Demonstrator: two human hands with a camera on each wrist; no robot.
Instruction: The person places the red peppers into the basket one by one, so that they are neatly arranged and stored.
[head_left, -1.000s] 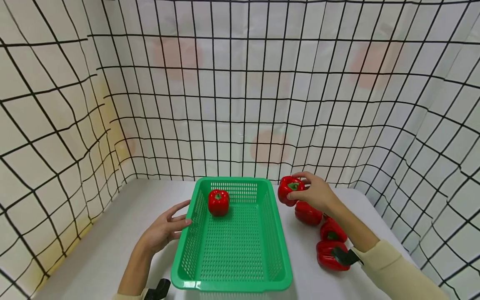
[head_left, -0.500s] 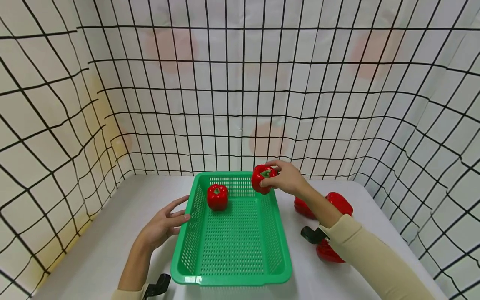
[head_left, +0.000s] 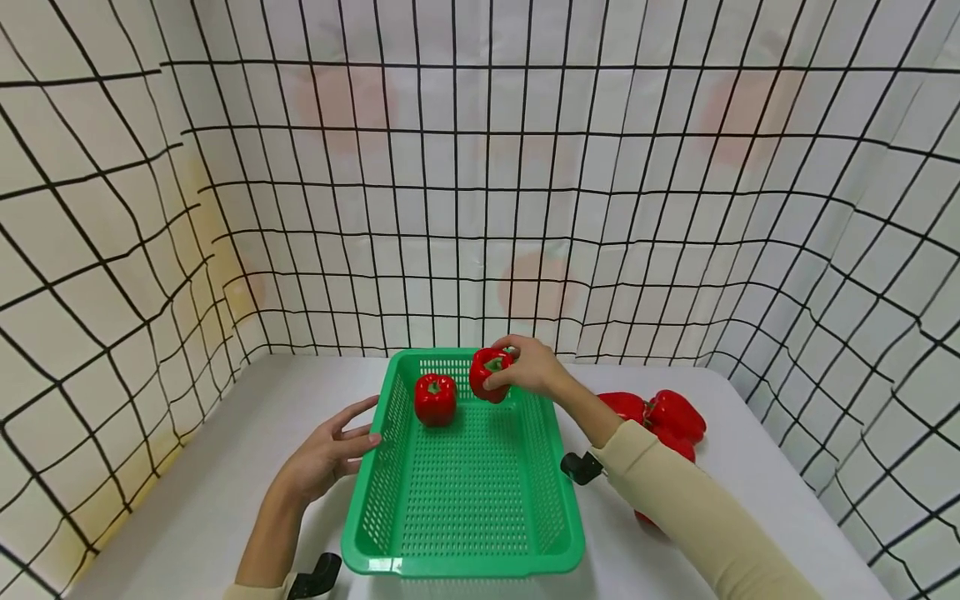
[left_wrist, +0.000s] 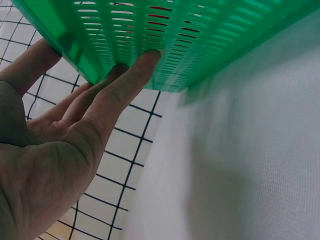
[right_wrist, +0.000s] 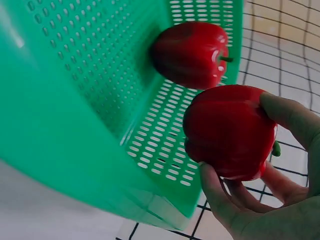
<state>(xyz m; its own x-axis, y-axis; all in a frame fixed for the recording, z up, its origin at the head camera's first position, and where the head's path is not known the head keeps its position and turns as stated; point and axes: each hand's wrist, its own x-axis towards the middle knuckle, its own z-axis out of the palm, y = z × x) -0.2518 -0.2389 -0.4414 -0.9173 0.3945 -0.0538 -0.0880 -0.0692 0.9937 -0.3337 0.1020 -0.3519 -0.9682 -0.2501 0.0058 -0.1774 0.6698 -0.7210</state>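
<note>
My right hand (head_left: pixel 528 367) grips a red bell pepper (head_left: pixel 489 375) over the far right part of a green plastic basket (head_left: pixel 465 567). In the right wrist view this held pepper (right_wrist: pixel 230 132) has its green stem toward the palm, thumb and fingers around its sides. Another red bell pepper (head_left: pixel 435 400) stands upright in the basket's far left corner, stem up. My left hand (head_left: pixel 330 450) rests against the basket's left side, fingers extended. The left wrist view shows those fingers (left_wrist: pixel 117 90) touching the slotted outer wall (left_wrist: pixel 180 55).
Several red bell peppers (head_left: pixel 675 414) lie on the white table (head_left: pixel 750 500) to the right of the basket, partly hidden by my right sleeve (head_left: pixel 675 492). Black wire grid (head_left: pixel 487 192) over white sheeting encloses the table at the back and sides.
My right hand has carried the held bell pepper leftward from beside the basket to above its far right part. My left hand has stayed at the basket's left side.
</note>
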